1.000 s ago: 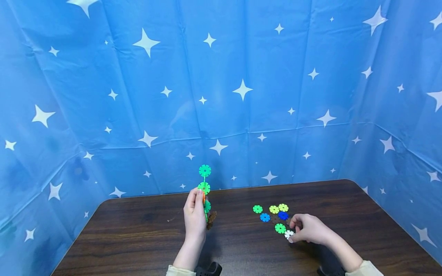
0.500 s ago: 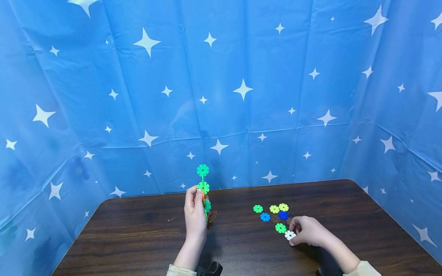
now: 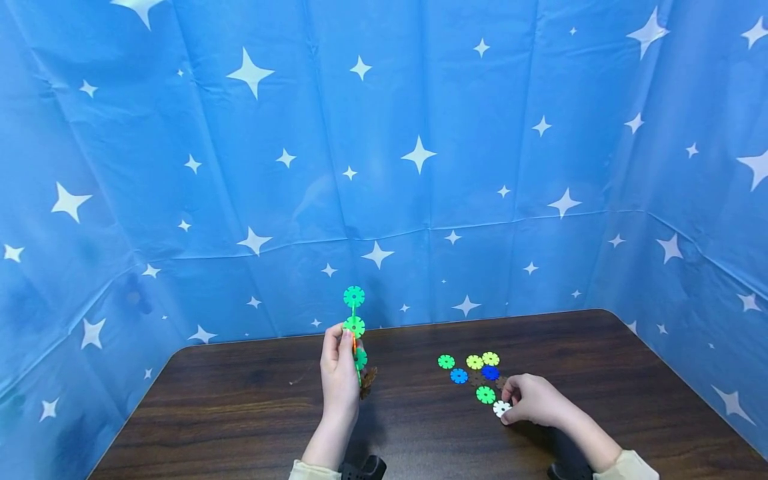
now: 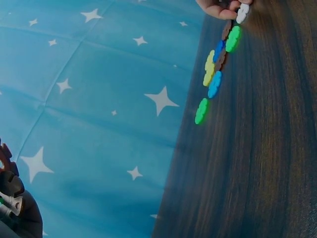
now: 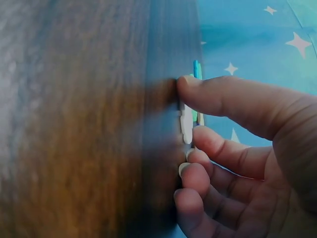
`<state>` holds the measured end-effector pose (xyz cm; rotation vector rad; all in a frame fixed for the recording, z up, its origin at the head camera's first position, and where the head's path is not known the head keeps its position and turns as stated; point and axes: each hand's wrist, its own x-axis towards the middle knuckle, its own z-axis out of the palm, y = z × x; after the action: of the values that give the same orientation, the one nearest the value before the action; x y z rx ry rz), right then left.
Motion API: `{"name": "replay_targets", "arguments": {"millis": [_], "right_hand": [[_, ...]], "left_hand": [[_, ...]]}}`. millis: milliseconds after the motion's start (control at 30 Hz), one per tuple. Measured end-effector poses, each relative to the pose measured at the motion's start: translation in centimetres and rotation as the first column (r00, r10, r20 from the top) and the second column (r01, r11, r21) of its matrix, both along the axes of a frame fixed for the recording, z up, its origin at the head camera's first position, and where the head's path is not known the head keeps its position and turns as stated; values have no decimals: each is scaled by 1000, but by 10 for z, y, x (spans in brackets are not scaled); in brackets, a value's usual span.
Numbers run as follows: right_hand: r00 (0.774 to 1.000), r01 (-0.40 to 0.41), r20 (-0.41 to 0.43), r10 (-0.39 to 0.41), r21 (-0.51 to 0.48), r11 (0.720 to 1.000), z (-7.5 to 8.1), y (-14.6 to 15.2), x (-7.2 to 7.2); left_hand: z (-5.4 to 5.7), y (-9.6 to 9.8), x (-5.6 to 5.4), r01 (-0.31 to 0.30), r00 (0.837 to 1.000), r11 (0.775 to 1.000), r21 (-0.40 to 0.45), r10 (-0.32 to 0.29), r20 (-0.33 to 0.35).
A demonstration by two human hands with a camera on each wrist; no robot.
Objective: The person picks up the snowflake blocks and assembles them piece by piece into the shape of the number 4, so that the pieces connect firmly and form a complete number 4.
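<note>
Head: my left hand [image 3: 339,373] grips the disc chain [image 3: 355,333] upright, mid-tabletop [image 3: 240,413]; my right hand [image 3: 536,400] pinches the white disc [image 3: 501,408] beside loose discs [image 3: 474,373] | Left wrist: loose discs [image 4: 215,79] near far edge | Right wrist: thumb and fingers [image 5: 223,101] curl on white disc [image 5: 186,126], lying flat.

The head camera looks forward and down from above the wooden table [image 3: 252,407], taking in both hands and the starred blue backdrop [image 3: 420,153]. The left wrist camera, rolled sideways, looks across the tabletop from a distance toward the cluster of plastic discs [image 4: 214,79]. The right wrist camera sits very close to the right hand [image 5: 233,163] at the white disc [image 5: 186,124]. All three share that disc cluster.
</note>
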<state>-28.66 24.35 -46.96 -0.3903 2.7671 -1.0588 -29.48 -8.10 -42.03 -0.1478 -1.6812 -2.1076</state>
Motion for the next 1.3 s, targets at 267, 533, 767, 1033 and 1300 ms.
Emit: {"name": "replay_targets", "arguments": {"millis": [267,533,767,1033,1300], "right_hand": [[999,12,-32,-11,31,999,-3,-1,-1],[1000,-3,-7,2,-17,1000,-5,2,-3],[1000,-11,5,11,-37,999,-6,2,-4],[998,-35,42,39,-106,994,-4,-2,-4],[986,-149,29,165,-305,941,20,-32,-10]], "left_hand": [[1,0,0,13,1000,1000,-2,-13,-4],[0,0,1,22,1000,1000,-5,-22,0],[-1,0,0,27,1000,1000,7,-27,-3],[-2,1,0,26,1000,1000,-9,-26,5],[-3,2,1,42,999,999,-8,-42,12]]}}
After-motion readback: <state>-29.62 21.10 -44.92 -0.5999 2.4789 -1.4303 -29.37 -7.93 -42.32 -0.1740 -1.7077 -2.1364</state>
